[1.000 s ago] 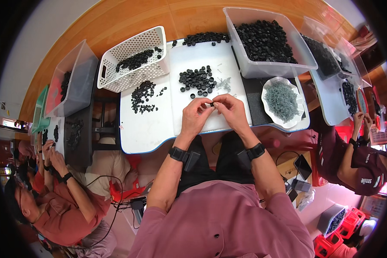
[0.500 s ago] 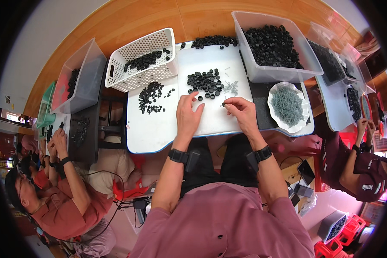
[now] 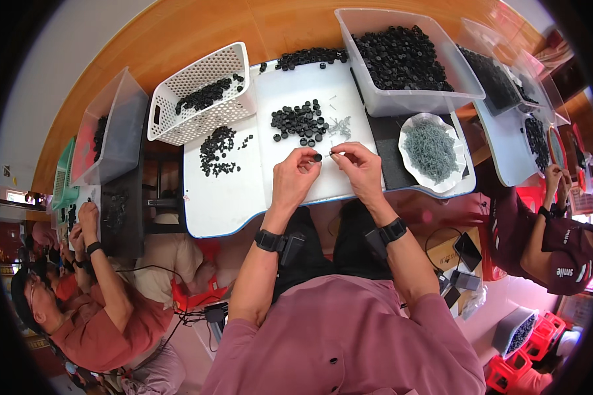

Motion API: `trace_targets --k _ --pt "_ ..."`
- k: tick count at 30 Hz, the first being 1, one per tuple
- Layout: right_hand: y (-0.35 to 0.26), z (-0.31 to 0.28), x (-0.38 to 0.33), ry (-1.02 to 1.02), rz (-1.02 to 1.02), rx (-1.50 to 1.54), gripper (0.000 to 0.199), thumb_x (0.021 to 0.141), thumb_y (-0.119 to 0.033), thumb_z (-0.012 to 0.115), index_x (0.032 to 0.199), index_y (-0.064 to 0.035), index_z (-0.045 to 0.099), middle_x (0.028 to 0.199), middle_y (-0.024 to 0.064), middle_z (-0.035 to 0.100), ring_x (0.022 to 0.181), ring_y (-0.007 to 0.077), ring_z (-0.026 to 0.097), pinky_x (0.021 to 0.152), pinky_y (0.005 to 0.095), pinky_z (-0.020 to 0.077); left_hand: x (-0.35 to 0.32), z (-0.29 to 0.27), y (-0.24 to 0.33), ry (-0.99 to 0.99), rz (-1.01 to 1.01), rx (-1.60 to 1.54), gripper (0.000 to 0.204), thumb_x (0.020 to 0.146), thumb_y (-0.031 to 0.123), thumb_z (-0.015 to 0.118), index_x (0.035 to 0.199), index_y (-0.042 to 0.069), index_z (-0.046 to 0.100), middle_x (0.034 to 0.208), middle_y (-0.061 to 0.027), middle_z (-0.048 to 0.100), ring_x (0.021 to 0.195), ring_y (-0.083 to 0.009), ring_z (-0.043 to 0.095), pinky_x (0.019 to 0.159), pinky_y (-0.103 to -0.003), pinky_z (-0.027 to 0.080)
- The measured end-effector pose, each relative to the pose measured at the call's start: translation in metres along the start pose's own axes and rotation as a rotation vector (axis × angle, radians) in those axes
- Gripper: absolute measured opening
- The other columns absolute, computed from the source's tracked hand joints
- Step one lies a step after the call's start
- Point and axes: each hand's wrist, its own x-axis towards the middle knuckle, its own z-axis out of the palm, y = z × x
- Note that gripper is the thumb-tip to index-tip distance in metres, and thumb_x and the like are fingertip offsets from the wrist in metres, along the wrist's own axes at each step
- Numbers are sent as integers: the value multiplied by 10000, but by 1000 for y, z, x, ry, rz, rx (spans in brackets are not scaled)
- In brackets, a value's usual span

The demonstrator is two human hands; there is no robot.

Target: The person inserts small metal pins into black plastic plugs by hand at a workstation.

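Both hands are back together above the white board. Left hand [image 3: 295,176] pinches a small black cap [image 3: 317,157]; right hand [image 3: 357,166] pinches a thin grey pin [image 3: 334,155] — half a second ago they were apart, picking. Cap pile [image 3: 300,122] lies just beyond the fingertips.

No packages, labels or screens

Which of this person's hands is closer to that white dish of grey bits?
The right. The right hand sits just left of the white dish, with a bare strip of black mat between them. The left hand is farther left, beyond the right hand, pinching a small black cap.
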Motion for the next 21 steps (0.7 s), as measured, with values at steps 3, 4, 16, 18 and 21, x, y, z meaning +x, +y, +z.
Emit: trace_targets --k 3,4,16,18,21 --pt "-4 3 1 -40 -114 -178 144 887 -10 765 1029 -26 785 963 49 729 743 80 612 655 226 493 -1 1 -3 0 -4 -5 257 876 75 783 1121 12 733 940 -61 780 807 -103 713 740 -247 560" --pt "-4 4 1 -39 -112 -179 144 887 -10 765 1029 -26 785 963 49 729 743 80 612 655 226 493 0 1 -4 -5 -8 -23 249 879 69 778 1117 12 736 936 -60 778 809 -101 713 743 -245 561" --pt "-5 8 2 -57 -146 -299 143 882 -9 760 1024 -13 780 962 102 757 836 180 728 735 285 585 1 8 -10 -30 -3 -51 276 868 62 798 1135 16 747 878 -22 731 776 -69 647 722 -230 538" --pt "-6 9 2 -57 -148 -282 133 880 -8 760 1012 -10 780 959 103 757 825 179 721 716 283 575 2 10 -12 -19 -20 -63 278 867 66 806 1135 15 749 866 -14 719 766 -67 630 717 -230 534" --pt "-3 9 1 -24 -198 -307 132 879 -8 759 1009 -13 780 954 101 757 817 177 712 700 283 565 2 12 -13 -13 -39 -84 277 868 68 813 1133 14 754 858 -6 708 762 -64 615 716 -228 529"
